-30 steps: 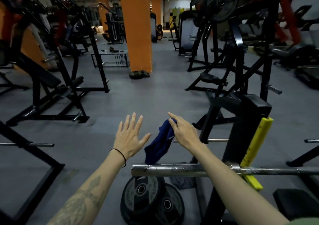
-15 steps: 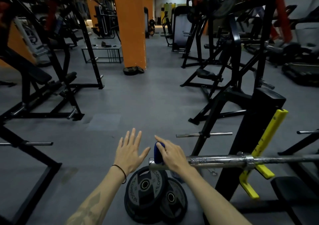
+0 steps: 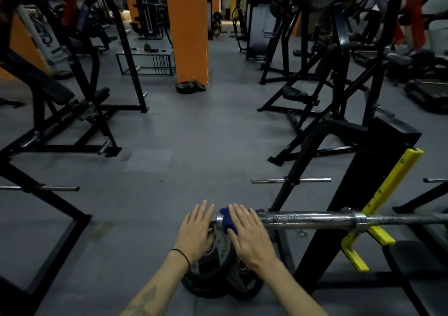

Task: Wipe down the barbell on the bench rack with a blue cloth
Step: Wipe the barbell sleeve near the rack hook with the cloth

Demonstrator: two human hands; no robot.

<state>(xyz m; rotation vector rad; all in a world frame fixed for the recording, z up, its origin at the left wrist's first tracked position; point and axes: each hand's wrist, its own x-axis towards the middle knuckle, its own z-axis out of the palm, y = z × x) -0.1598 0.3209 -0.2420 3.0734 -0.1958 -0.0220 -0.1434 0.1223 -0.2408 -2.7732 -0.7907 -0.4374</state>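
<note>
R hand (image 3: 249,237) now flat, pressing cloth (image 3: 226,220) on barbell (image 3: 305,220) end.

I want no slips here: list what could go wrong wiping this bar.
The small blue cloth sits at the very tip of the chrome steel barbell under the right hand, so it may slide off the end. If dropped, it would likely land on the black weight plates below.

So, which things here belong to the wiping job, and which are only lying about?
For the job:
- blue cloth, laid over the bar's end
- barbell on the rack
- right hand, pressing the cloth
- left hand, open beside the bar's end

Lying about:
- weight plates on the floor
- orange pillar
</note>
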